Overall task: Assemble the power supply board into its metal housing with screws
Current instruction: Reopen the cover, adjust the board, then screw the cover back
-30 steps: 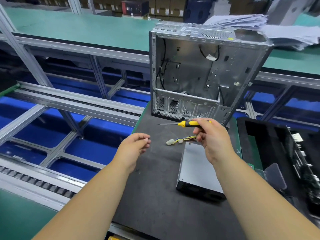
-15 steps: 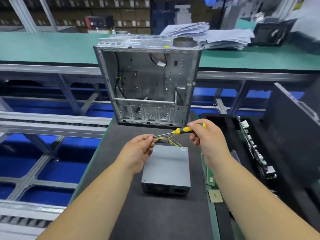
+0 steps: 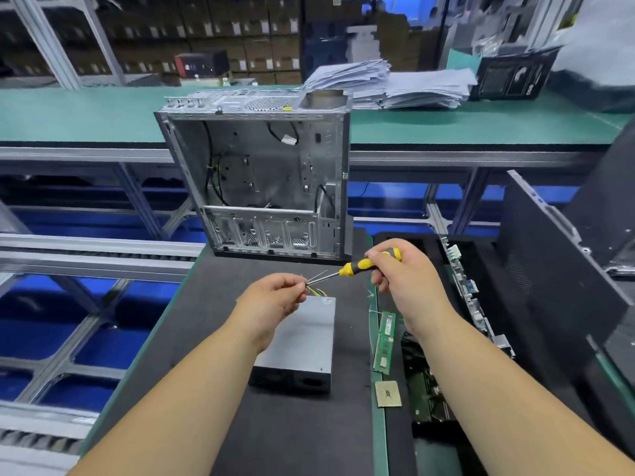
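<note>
My right hand [image 3: 409,274] grips the screwdriver [image 3: 357,267]; my left hand [image 3: 275,297] pinches at its tip, the contents hidden. The power supply [image 3: 302,341] lies on the counter [image 3: 192,338], outside the empty housing [image 3: 261,176]. I judge installation not yet begun.

power supply [image 3: 302,338] before housing [image 3: 261,173] — memory stick [image 3: 385,341] right

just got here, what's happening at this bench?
A person is partway through fitting a power supply into a PC case. The right hand grips a yellow-handled screwdriver, and the left hand pinches at its tip, probably seating a screw, though none can be made out. The power supply lies on the dark mat with its wires beside the left fingers. The open metal case stands upright behind it, with the supply not yet inside. A RAM stick lies to the right.
</note>
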